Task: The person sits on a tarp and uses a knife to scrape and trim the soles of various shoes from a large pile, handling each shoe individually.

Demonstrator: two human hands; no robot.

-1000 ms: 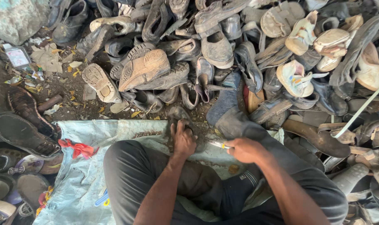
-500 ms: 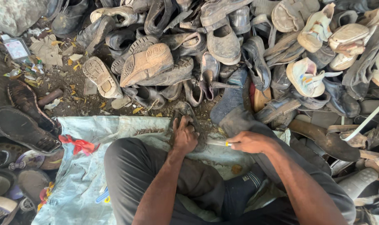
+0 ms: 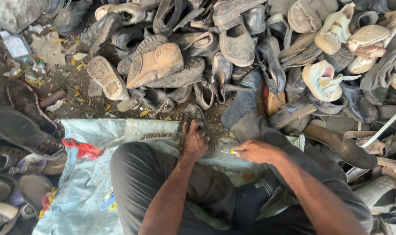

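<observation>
Many worn shoes (image 3: 233, 41) heaped on dirt ground (image 3: 74, 80) around pale sheet (image 3: 82, 182).

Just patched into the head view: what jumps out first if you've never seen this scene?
First, the huge heap of worn shoes filling the top and right of the view. Next, low in the middle, the left hand pressing down a dark shoe on a pale blue sack, while the right hand holds a yellow-handled tool beside it.
</observation>
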